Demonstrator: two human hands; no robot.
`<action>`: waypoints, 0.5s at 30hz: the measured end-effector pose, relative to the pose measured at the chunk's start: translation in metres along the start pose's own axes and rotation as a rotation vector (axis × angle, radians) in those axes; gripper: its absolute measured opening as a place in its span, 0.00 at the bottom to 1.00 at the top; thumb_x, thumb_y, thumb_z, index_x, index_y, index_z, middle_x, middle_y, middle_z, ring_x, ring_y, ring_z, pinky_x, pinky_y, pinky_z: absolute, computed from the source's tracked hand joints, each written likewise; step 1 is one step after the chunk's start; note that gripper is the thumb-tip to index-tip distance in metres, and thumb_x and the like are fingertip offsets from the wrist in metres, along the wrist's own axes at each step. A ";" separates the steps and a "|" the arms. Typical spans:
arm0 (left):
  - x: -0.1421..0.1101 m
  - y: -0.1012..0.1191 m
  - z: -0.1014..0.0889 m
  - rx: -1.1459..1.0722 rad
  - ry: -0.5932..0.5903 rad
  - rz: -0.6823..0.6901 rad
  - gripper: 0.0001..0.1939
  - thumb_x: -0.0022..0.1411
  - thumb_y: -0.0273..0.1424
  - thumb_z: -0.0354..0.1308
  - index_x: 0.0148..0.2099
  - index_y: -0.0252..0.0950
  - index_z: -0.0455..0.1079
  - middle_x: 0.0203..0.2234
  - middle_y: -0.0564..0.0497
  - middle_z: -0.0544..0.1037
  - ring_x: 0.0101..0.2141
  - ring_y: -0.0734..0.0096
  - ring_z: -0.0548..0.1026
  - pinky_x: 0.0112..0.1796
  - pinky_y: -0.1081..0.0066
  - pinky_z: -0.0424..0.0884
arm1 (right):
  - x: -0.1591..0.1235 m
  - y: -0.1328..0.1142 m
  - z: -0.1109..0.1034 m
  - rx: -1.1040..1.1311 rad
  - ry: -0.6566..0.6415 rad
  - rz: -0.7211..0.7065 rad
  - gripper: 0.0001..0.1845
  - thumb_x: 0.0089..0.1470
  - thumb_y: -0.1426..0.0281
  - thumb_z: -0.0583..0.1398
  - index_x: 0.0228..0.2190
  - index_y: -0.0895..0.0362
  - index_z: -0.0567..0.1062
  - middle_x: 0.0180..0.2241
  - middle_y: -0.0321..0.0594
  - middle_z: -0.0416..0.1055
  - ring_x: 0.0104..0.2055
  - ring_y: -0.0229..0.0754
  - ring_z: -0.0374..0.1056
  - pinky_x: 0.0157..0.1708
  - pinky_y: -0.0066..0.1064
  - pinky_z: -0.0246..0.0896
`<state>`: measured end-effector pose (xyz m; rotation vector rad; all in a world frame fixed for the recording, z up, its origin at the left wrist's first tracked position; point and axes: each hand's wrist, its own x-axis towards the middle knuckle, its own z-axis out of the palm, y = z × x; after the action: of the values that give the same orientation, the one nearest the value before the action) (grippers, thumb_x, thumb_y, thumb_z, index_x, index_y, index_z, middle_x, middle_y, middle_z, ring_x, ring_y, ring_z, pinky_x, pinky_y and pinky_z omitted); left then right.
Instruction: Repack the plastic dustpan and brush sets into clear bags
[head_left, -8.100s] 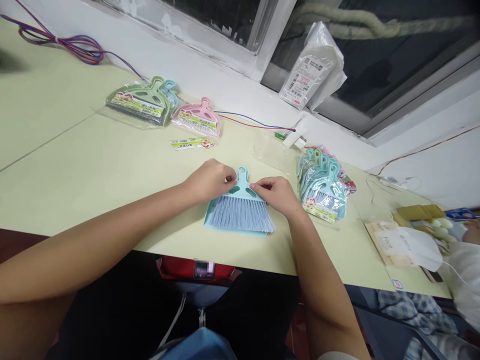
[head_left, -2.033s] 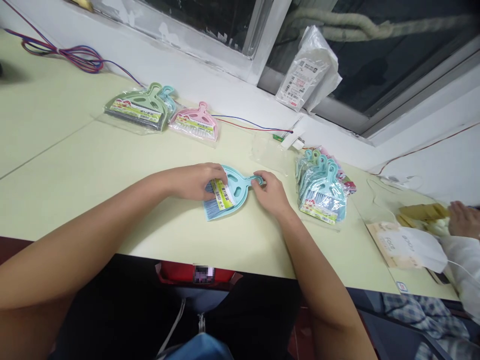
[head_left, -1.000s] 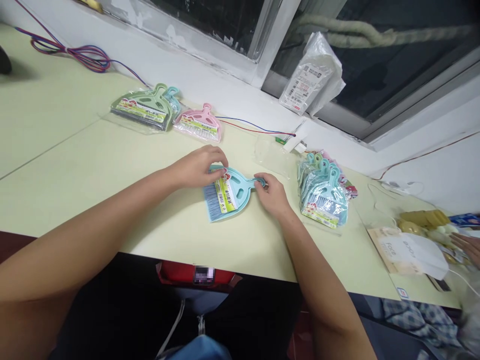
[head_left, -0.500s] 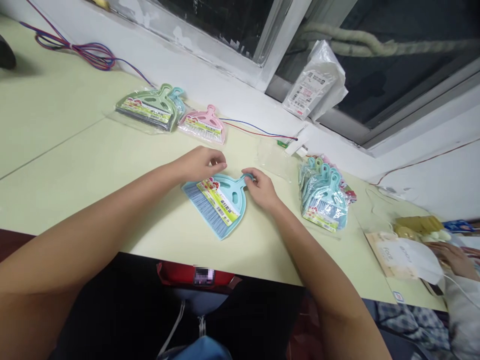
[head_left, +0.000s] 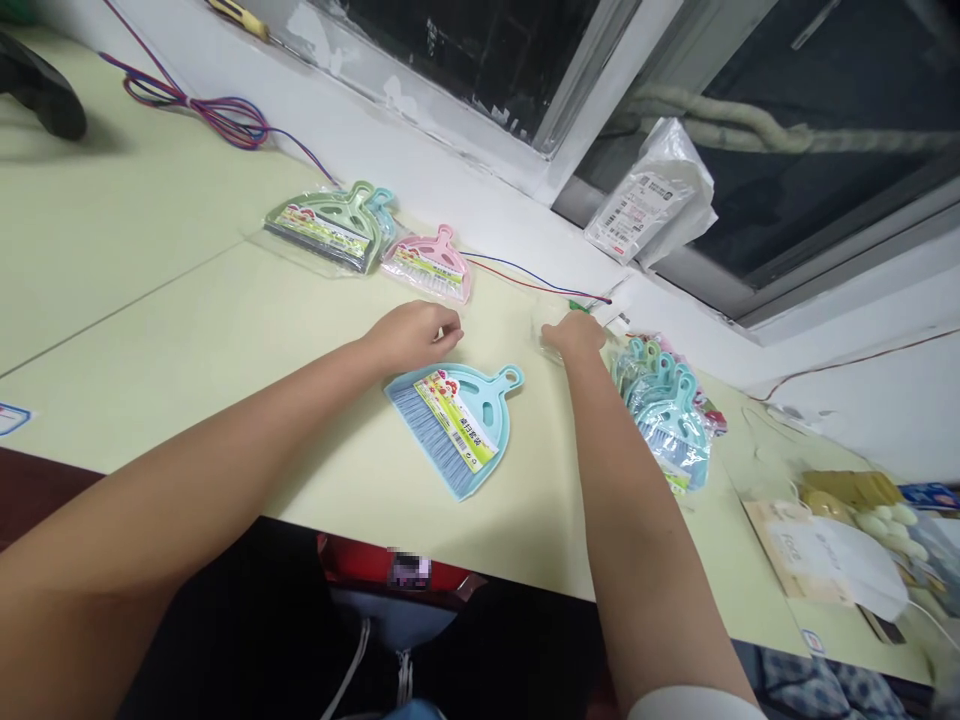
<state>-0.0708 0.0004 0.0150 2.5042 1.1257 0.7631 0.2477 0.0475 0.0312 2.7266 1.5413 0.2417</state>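
Observation:
A light-blue dustpan (head_left: pixel 480 400) with a grey-blue brush and a green-yellow label (head_left: pixel 454 418) across it lies flat on the pale-green table (head_left: pixel 150 330), and neither hand is touching it. My left hand (head_left: pixel 416 335) hovers just behind its left corner, fingers curled together with nothing visible in them. My right hand (head_left: pixel 576 335) is stretched out past the pan's handle. It rests on a clear plastic bag (head_left: pixel 546 322) near the wall. Its fingers are hidden behind the back of the hand.
Bagged sets lie at the back: a green one (head_left: pixel 326 225) and a pink one (head_left: pixel 429 262). A pile of blue sets (head_left: pixel 667 410) sits to the right. Red-blue wires (head_left: pixel 217 110) run along the wall. A white parcel (head_left: pixel 649 200) leans on the sill. A paper bag (head_left: pixel 795 545) lies far right.
My right hand has let go of the dustpan's handle and reached forward to the clear bag. My left hand has lifted off the pan. The pan now lies still with its label up.

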 end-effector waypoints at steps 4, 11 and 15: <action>-0.001 0.001 0.001 0.030 0.024 0.014 0.18 0.69 0.40 0.49 0.43 0.37 0.78 0.37 0.46 0.82 0.37 0.61 0.77 0.35 0.65 0.66 | 0.002 -0.002 0.006 -0.073 0.004 0.008 0.28 0.53 0.68 0.66 0.54 0.65 0.73 0.49 0.61 0.74 0.53 0.56 0.73 0.47 0.42 0.70; -0.004 0.009 -0.002 0.004 0.024 0.049 0.19 0.70 0.41 0.49 0.44 0.37 0.78 0.40 0.46 0.82 0.40 0.60 0.77 0.38 0.65 0.66 | -0.048 0.003 0.005 -0.037 0.241 -0.209 0.17 0.62 0.72 0.56 0.51 0.63 0.72 0.45 0.58 0.74 0.46 0.56 0.74 0.40 0.40 0.64; -0.005 0.018 0.003 -0.041 -0.080 0.062 0.20 0.69 0.43 0.50 0.46 0.36 0.78 0.40 0.46 0.83 0.39 0.60 0.78 0.36 0.66 0.66 | -0.094 0.008 0.011 -0.013 0.323 -0.392 0.14 0.65 0.71 0.53 0.49 0.58 0.73 0.46 0.50 0.73 0.42 0.50 0.71 0.34 0.35 0.56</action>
<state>-0.0607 -0.0155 0.0195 2.5218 1.0008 0.6883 0.2079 -0.0355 0.0089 2.3905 2.0975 0.7058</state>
